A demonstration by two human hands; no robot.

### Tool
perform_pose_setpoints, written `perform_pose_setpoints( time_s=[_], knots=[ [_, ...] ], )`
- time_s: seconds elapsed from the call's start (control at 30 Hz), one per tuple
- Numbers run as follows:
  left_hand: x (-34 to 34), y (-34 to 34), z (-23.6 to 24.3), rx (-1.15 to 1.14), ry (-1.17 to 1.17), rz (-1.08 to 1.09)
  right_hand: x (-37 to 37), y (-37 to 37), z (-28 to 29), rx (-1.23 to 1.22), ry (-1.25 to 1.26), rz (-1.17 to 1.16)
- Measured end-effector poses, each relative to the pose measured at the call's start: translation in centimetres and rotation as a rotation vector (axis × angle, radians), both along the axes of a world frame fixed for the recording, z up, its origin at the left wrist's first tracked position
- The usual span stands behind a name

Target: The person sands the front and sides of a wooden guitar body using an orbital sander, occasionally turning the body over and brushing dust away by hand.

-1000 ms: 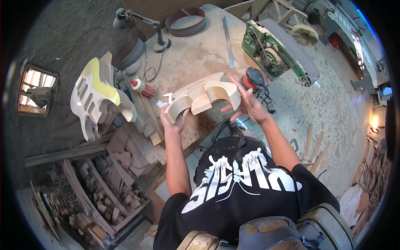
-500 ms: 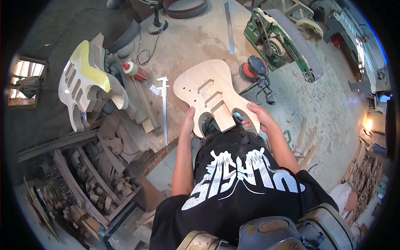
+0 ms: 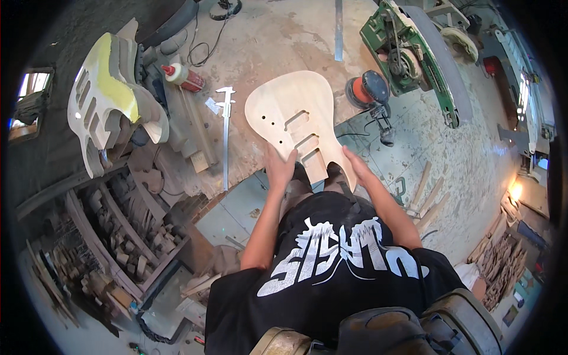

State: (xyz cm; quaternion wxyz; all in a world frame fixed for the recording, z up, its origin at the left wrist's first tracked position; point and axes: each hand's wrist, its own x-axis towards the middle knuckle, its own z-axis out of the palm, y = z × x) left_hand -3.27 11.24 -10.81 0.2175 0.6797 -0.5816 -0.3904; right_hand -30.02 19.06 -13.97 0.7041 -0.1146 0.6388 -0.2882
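A bare pale wooden electric guitar body (image 3: 313, 100), with cut-out pockets and several small holes, lies face up at the front edge of the workbench (image 3: 248, 41). My left hand (image 3: 280, 163) grips its lower left side, thumb on the top face. My right hand (image 3: 354, 164) grips the right horn. A steel caliper (image 3: 225, 136) lies just left of the body. An orange and black sander (image 3: 367, 92) is just beyond it to the right.
Stacked guitar bodies or templates with yellow edging (image 3: 118, 89) stand at left, near a glue bottle (image 3: 188, 80). A steel rule (image 3: 338, 29) lies at the back. A green belt sander (image 3: 405, 62) is at back right. Wood offcuts fill a rack (image 3: 106, 236) at lower left.
The guitar body has swung from tilted, edge toward me, to lying face up, and moved slightly toward the back. My left hand has shifted higher along it. The caliper has come into view.
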Motion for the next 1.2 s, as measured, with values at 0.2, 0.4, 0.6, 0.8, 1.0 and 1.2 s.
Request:
perform_pose_setpoints(
  time_s=[0.2,0.4,0.6,0.8,1.0,1.2],
  knots=[
    [-2.8,0.5,-0.3,0.018,-0.153,0.024,-1.5,-0.1,-3.2,-0.128,0.239,0.133],
    [-3.6,-0.5,-1.4,-0.045,-0.202,0.173,-3.9,-4.1,4.0,-0.347,0.735,0.754],
    [-3.9,-1.0,-2.0,-0.016,-0.243,0.225,-7.8,-11.2,13.4,-0.685,0.899,0.267],
    [-1.5,-2.0,-2.6,-0.133,-0.194,0.172,-11.7,-16.1,10.1,-0.925,1.218,0.507],
    [-1.1,-3.4,-3.3,-0.134,-0.199,0.144,-11.6,-18.9,9.1,-0.653,1.323,0.662],
    [0.0,-4.9,-3.7,-0.094,-0.158,0.134,-12.5,-17.6,10.5,-0.863,1.185,0.641]
  ],
)
